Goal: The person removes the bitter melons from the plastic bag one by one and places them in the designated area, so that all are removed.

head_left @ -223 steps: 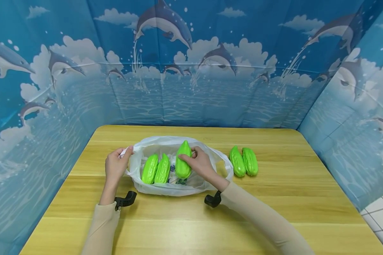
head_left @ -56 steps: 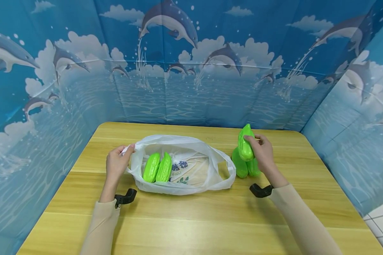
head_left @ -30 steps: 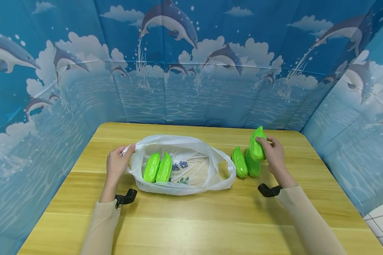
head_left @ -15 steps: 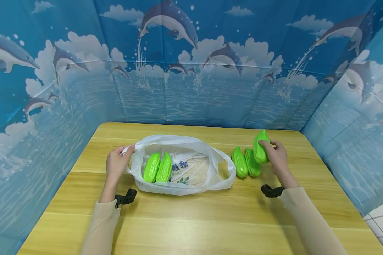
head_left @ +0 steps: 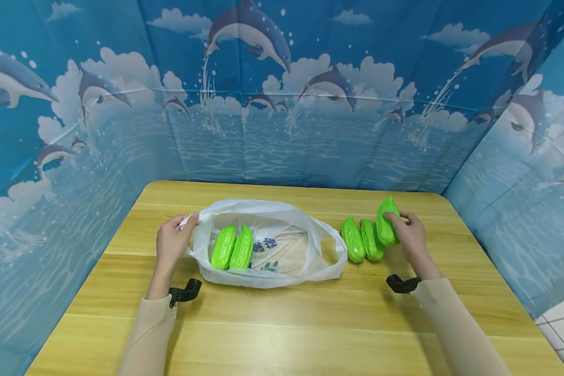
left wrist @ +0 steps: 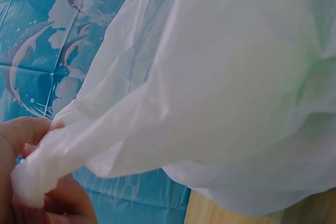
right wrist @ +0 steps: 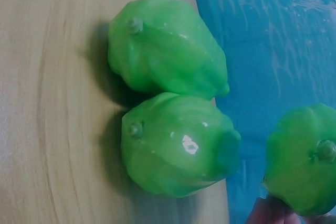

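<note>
My left hand [head_left: 173, 241] pinches the left handle of a white plastic bag [head_left: 263, 282], whose mouth is spread wide. In the left wrist view the gathered handle [left wrist: 63, 153] runs between thumb and fingers. Two bright green bitter melons [head_left: 232, 247] lie side by side at the bag's left end. My right hand [head_left: 412, 239] holds another bitter melon [head_left: 387, 225] by its right side, tip pointing away. It is just right of two bitter melons [head_left: 363, 240] lying on the table; in the right wrist view the held melon [right wrist: 302, 156] appears at the right edge.
A yellow wood-grain table [head_left: 282, 334] carries everything. Blue dolphin-print sheets [head_left: 282, 136] rise behind its far edge and at both sides. Black wrist mounts [head_left: 185, 292] sit on both forearms. Printed lettering shows on the bag's inside.
Earlier, my right hand held a bitter melon over the bag. It has carried the melon right, past the two on the table, and lowered it slightly. My left hand stays at the bag's handle.
</note>
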`<action>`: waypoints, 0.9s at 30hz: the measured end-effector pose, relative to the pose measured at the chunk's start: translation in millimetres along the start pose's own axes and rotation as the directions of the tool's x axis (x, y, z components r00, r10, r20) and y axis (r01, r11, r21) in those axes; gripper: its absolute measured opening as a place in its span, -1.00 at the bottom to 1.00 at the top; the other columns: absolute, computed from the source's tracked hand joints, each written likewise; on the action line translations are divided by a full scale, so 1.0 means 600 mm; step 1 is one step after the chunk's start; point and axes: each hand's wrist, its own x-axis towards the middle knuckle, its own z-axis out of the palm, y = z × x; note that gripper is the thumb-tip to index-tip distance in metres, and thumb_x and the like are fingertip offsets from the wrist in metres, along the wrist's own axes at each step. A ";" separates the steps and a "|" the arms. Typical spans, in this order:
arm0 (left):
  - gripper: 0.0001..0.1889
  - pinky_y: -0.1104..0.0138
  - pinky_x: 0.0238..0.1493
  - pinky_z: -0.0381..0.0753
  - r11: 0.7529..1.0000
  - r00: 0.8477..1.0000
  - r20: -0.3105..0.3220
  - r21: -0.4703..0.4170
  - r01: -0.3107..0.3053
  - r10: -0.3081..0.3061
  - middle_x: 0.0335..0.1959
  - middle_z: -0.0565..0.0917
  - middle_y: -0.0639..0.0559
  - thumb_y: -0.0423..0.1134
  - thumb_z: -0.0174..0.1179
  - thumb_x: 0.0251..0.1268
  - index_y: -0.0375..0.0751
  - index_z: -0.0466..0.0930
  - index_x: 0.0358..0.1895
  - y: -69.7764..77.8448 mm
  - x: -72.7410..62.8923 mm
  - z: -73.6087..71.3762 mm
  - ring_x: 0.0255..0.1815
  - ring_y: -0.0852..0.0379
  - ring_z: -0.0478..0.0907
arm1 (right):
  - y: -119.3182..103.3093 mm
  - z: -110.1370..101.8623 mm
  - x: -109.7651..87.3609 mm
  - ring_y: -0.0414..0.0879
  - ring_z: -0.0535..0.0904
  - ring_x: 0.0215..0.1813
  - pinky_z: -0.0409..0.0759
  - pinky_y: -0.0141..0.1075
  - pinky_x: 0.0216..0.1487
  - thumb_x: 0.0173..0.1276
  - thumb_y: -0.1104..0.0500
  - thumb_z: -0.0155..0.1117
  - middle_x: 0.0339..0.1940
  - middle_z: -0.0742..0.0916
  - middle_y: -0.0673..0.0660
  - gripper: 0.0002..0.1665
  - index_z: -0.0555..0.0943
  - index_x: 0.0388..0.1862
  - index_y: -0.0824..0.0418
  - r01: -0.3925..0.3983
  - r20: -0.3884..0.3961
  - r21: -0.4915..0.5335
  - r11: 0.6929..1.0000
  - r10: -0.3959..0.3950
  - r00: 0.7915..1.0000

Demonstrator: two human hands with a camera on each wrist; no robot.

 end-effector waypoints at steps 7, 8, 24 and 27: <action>-0.49 0.38 -0.67 0.33 1.000 1.000 0.003 0.001 -0.001 0.001 -0.71 0.42 0.03 0.21 0.13 0.25 -0.25 0.66 -0.34 0.000 0.000 0.000 -0.70 0.14 0.37 | 0.007 -0.003 0.002 -0.07 0.41 -0.18 0.46 -0.32 -0.30 0.28 -0.29 0.12 0.02 0.42 0.21 -0.06 0.18 0.43 0.27 -0.010 -0.013 -0.008 1.000 0.010 1.000; -0.49 0.38 -0.67 0.33 1.000 1.000 0.004 0.002 0.001 -0.001 -0.71 0.43 0.03 0.21 0.13 0.26 -0.25 0.66 -0.34 0.000 0.000 0.000 -0.69 0.14 0.37 | 0.008 -0.004 0.003 -0.08 0.41 -0.19 0.46 -0.34 -0.31 0.28 -0.29 0.12 0.01 0.43 0.21 -0.05 0.18 0.42 0.27 -0.012 -0.015 -0.008 1.000 0.012 1.000; -0.51 0.39 -0.66 0.34 1.000 1.000 0.006 -0.007 0.004 -0.004 -0.67 0.46 0.01 0.18 0.14 0.27 -0.26 0.66 -0.33 0.003 -0.002 -0.001 -0.68 0.14 0.37 | 0.030 -0.007 0.009 0.01 0.37 -0.14 0.40 -0.14 -0.18 0.28 -0.29 0.13 0.08 0.38 0.25 -0.07 0.18 0.37 0.31 -0.032 -0.014 -0.026 0.999 0.031 0.999; -0.51 0.39 -0.66 0.34 1.000 1.000 0.007 -0.011 0.005 -0.004 -0.68 0.45 0.01 0.18 0.14 0.27 -0.26 0.66 -0.33 0.003 -0.002 -0.001 -0.68 0.14 0.37 | 0.033 -0.007 0.010 -0.01 0.36 -0.15 0.40 -0.16 -0.20 0.27 -0.29 0.13 0.07 0.38 0.23 -0.07 0.19 0.37 0.31 -0.034 -0.022 -0.032 0.999 0.033 0.999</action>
